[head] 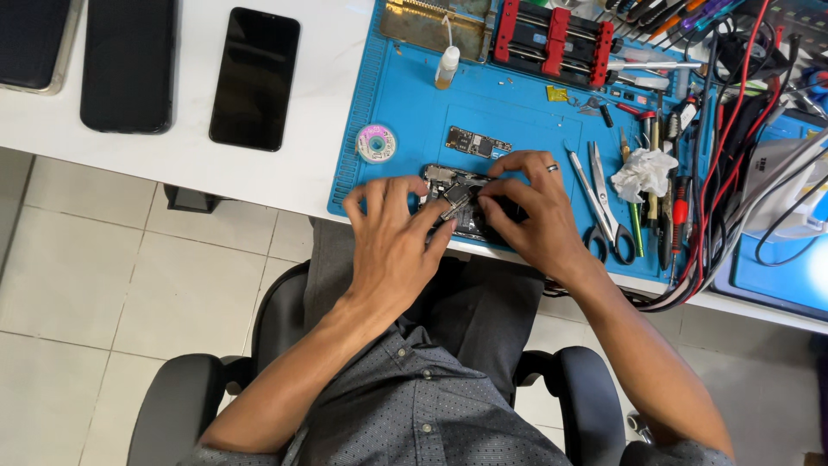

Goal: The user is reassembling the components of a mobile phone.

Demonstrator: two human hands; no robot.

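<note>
The left hand (392, 246) is laid palm down over the near left part of the opened phone (466, 203), fingers spread and slightly curled, the fingertips resting on its exposed interior. No object is seen gripped in it. The right hand (535, 211) is set over the right part of the same phone, fingers bent inward, thumb and forefinger brought close together at a small metal part near the phone's centre; whether that part is pinched cannot be told. A dark ring is worn on one finger of this hand.

The phone is placed flat near the front edge of the blue work mat (405, 95), which itself ends close to the near edge of the white table (172, 147). Both forearms are extended from the lap over that edge, elbows drawn back toward the chair.

Open mat surface is found behind the hands, where a small circuit board (477, 141) and a pink-and-white roll (377, 142) lie well apart from each other. To the right, room is restricted by tweezers (578, 181), scissors (608, 211), a crumpled tissue (642, 173) and a bundle of red and black cables (716, 198). To the left, three dark phones (254, 78) lie on the bare table.
</note>
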